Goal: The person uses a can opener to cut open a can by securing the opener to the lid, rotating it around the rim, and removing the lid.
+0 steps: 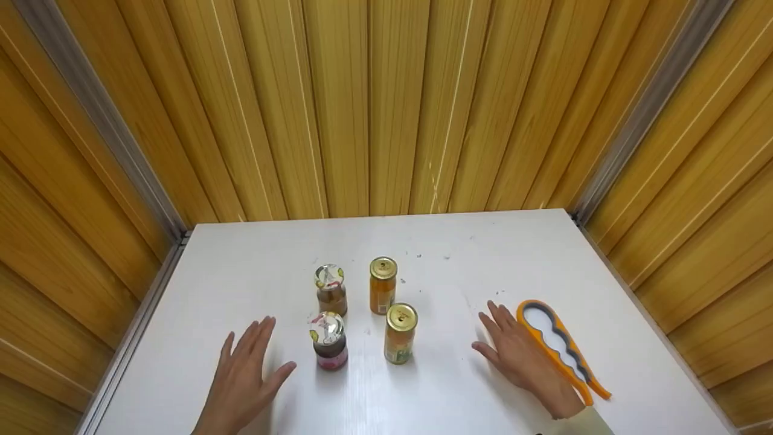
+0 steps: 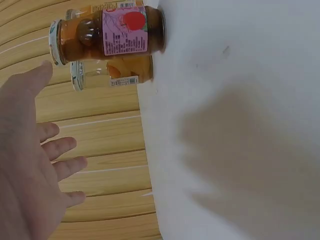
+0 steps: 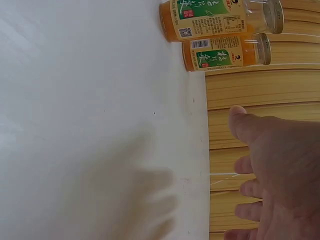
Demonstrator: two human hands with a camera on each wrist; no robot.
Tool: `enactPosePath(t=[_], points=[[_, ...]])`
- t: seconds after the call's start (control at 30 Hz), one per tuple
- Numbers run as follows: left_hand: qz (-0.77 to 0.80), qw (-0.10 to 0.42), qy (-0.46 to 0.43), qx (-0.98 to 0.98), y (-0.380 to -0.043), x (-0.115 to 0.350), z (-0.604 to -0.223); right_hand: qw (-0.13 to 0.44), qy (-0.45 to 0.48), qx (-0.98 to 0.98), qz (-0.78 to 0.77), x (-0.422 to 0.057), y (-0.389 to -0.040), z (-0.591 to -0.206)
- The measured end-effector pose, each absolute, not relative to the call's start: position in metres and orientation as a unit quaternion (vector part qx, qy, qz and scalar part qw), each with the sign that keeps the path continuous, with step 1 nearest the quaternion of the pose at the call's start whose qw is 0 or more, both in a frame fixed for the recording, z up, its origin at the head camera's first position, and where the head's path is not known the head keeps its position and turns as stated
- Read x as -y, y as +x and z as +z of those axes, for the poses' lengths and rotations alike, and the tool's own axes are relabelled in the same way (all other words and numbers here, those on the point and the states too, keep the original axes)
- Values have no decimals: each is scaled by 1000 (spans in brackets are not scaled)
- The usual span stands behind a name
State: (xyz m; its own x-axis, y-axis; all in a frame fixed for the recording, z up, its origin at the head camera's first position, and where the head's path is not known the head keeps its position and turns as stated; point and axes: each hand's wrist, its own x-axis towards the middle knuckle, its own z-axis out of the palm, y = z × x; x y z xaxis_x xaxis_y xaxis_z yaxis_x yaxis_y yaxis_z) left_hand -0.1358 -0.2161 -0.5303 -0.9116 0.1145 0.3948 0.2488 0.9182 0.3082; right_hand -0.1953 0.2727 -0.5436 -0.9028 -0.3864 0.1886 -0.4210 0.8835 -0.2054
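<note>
My left hand hovers over the table with fingers spread, holding nothing, left of the jars. Nearest to it stands a dark jar with a pink label, its lid white and patterned. Behind that one is a similar jar with brownish contents. Two orange-filled jars with gold lids, a front one and a back one, stand to their right. My right hand is spread and holds nothing, above the table beside an orange and grey jar opener, which its wrist partly overlaps in the head view.
The jars stand upright near the middle of a white table. Wood-patterned panels rise behind the table and on both sides, with grey metal posts in the corners. Small dark marks dot the tabletop.
</note>
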Motion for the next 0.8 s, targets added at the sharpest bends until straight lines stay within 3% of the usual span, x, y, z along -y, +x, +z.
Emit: enactPosePath(t=[0.43, 0.8], points=[[-241, 211, -56, 946, -122, 181, -537, 59, 171, 972, 150, -286, -180, -539], [-264, 178, -100, 943, -111, 149, -541, 73, 146, 977, 134, -303, -175, -543]])
